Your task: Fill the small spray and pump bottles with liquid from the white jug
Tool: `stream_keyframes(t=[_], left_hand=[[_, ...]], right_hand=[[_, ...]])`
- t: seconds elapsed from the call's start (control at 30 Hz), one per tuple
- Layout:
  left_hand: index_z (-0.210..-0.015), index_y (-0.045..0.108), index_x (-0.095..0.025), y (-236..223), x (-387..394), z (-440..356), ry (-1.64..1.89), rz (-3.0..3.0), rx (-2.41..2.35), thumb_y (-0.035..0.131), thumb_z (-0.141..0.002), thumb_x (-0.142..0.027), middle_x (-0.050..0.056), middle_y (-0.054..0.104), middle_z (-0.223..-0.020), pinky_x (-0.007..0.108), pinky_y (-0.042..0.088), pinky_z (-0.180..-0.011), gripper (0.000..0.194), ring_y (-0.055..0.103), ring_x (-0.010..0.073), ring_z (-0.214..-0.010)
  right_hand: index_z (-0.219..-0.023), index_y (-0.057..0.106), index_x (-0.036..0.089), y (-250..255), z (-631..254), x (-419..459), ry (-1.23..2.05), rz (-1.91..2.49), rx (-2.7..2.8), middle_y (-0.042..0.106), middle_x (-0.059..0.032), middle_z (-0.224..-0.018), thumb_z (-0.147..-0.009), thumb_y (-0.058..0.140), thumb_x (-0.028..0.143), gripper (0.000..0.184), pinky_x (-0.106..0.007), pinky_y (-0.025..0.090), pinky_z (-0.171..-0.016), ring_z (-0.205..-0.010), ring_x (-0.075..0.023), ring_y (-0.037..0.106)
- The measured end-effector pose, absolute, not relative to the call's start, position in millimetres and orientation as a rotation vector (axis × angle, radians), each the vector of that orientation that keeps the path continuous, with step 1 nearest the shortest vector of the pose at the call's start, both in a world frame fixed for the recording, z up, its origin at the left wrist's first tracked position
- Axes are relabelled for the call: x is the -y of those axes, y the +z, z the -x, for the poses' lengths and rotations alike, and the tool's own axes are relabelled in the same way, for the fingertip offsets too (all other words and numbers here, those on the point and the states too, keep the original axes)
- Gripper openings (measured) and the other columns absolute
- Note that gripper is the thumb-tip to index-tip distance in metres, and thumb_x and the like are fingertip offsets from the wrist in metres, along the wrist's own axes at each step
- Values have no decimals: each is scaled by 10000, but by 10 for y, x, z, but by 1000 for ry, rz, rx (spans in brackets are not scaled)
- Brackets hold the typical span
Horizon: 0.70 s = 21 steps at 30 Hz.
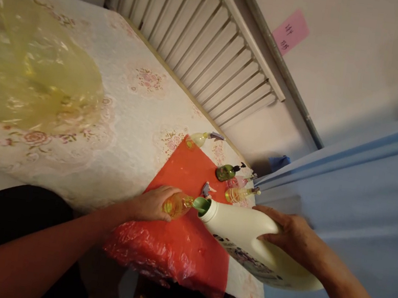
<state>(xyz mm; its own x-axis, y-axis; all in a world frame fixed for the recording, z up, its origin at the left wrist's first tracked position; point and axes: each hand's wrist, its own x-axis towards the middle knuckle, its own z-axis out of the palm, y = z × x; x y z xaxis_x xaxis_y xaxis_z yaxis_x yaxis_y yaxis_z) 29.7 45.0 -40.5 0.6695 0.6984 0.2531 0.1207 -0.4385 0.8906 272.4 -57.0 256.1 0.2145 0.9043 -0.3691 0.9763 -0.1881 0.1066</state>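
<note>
Over the red sheet (177, 173), the left hand (154, 203) has its fingers curled round the small amber bottle (176, 205), its neck pointing right to the green spout (200, 204) of the cream jug (247, 230). The jug lies tilted, its long axis running from its mouth over the sheet to its base beyond the sheet's right edge; the right hand (291, 233) grips its body, thumb and fingers partly closed round it
</note>
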Motion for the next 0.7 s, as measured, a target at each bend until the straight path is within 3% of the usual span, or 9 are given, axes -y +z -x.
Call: stream_keyframes(t=[0.7], left_hand=[[-1328, 442, -229, -371, -444, -287, 744, -1937, -653, 725, -647, -265, 87, 521, -1366, 406, 383, -1090, 738, 480, 291, -1280]], right_hand=[[-1315, 576, 318, 2554, -2733, 565, -279, -2173, -1727, 762, 4, -888, -745, 647, 337, 574, -321, 526, -754, -805, -246, 695]])
